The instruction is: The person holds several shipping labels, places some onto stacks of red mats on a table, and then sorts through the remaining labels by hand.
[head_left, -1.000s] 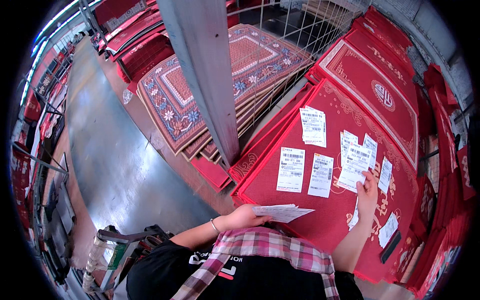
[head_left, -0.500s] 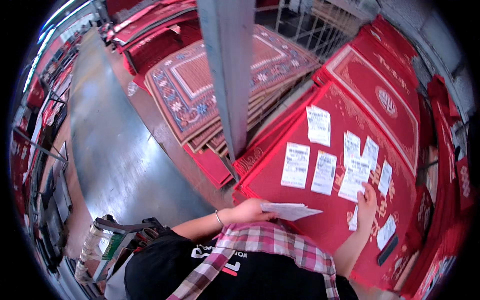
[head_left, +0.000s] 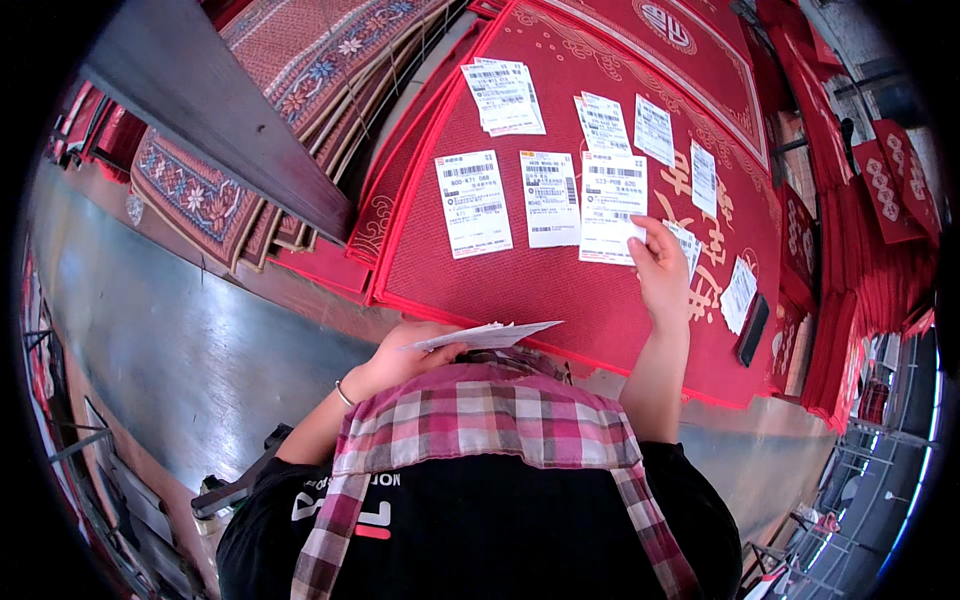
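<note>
My left hand (head_left: 408,350) is closed around a thin stack of white paper slips (head_left: 485,337) in front of my chest. The thumb and fingers of my right hand (head_left: 661,272) pinch the lower right corner of a printed shipping label (head_left: 611,205). That label is over the red carpet (head_left: 400,270), beside another label (head_left: 551,200) on its left. A third label (head_left: 602,122) sits just above it. Whether the pinched label rests flat or is slightly lifted, I cannot tell.
More labels lie about, including a small pile (head_left: 503,97) and a single one (head_left: 474,203). A black phone-like object (head_left: 753,330) lies by the right edge. A grey metal post (head_left: 215,110) stands at left before stacked patterned rugs (head_left: 195,185).
The view has turned, so the carpet and labels appear further left and higher. My right hand stays at the same label's corner, and my left still holds its stack.
</note>
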`<state>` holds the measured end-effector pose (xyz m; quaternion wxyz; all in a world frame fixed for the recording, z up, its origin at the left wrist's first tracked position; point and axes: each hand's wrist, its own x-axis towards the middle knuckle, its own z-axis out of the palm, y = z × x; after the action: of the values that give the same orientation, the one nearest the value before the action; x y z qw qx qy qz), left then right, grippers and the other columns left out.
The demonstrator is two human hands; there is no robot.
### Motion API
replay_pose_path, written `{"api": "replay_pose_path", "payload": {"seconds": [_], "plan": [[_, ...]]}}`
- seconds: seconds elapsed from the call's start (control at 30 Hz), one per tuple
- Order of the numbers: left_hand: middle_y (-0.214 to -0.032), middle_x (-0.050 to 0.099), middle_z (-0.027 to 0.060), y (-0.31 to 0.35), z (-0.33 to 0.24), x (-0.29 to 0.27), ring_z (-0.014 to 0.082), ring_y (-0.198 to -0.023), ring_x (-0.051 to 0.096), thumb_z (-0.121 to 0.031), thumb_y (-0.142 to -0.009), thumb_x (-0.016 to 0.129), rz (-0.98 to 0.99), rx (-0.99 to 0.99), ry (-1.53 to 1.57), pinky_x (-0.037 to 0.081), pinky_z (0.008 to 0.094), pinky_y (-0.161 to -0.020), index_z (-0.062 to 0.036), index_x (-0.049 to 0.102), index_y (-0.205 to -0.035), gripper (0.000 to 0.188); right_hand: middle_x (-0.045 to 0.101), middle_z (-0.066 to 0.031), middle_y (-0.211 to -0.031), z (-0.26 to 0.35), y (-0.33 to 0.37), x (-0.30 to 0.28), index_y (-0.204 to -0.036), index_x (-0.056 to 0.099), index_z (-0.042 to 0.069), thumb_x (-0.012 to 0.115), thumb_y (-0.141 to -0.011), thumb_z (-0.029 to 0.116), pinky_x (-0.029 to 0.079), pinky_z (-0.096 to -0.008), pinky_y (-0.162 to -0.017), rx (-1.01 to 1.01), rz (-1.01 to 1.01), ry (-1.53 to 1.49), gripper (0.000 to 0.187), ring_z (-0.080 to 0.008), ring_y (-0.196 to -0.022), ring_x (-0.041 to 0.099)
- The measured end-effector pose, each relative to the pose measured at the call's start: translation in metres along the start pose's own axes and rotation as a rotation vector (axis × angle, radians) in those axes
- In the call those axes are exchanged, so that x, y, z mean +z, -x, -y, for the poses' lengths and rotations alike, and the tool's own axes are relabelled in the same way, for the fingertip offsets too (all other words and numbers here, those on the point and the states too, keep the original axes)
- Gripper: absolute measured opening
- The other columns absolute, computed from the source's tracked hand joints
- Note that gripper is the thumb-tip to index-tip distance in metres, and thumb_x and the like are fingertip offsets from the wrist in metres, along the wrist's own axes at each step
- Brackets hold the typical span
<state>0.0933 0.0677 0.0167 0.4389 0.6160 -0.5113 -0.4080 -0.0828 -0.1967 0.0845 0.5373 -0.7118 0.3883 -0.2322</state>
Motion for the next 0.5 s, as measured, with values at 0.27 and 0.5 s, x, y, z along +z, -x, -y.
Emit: {"api": "replay_pose_path", "payload": {"seconds": [0.27, 0.5], "plan": [[-0.075, 0.061, 0.0084, -0.007, 0.003, -0.004, 0.021, -0.066, 0.059, -0.01, -0.076, 0.06, -0.01, 0.122, -0.002, 0.047, 0.0291, -0.058, -0.0039, 0.059, -0.092, 0.018, 0.056, -0.0072, -0.092, -0.009, 0.002, 0.036, -0.107, 0.048, 0.0, 0.05, -0.08, -0.001, 0.042, -0.0222, -0.071, -0.028, 0.117, -0.068, 0.027, -0.0102, -0.083, 0.053], [-0.081, 0.061, 0.0057, -0.009, 0.018, -0.003, 0.0142, -0.068, 0.058, -0.01, -0.079, 0.057, 0.048, -0.003, 0.068, 0.046, 0.0246, -0.061, -0.0023, 0.057, -0.095, 0.018, 0.056, -0.0076, -0.099, 0.016, -0.01, 0.092, -0.105, 0.054, 0.005, 0.056, -0.079, 0.01, 0.043, -0.0234, -0.071, -0.085, 0.186, 0.193, 0.026, -0.0118, -0.085, 0.054]]}}
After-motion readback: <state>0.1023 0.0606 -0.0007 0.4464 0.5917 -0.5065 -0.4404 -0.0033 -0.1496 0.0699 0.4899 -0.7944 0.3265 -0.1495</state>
